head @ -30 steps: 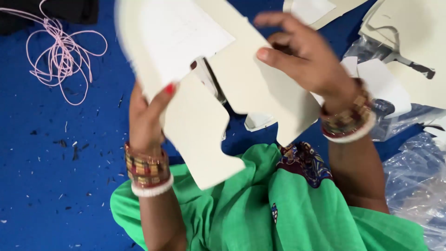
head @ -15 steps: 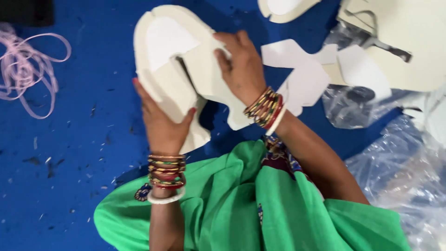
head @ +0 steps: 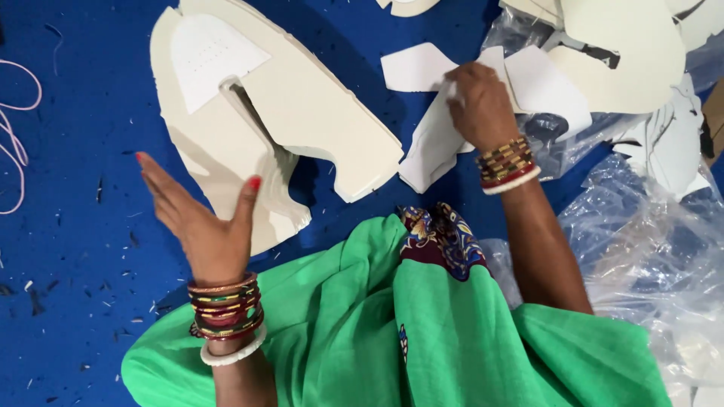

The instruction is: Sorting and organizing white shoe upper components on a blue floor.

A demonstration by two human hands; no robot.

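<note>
We are holding left hand (head: 197,226) open, fingers apart, beside cream stack (head: 302,113); right hand (head: 479,105) fingers are pinching white piece (head: 434,143).

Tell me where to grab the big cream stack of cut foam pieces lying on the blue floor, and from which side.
Take the cream stack at its near lower lobe, probably from the left hand's side. That lobe is narrow enough to pinch, its layered edge shows there, and the open left hand is right beside it. The right hand is busy on the white cut pieces.

Cream shoe-upper stack (head: 302,113), blue floor (head: 83,249)
</note>
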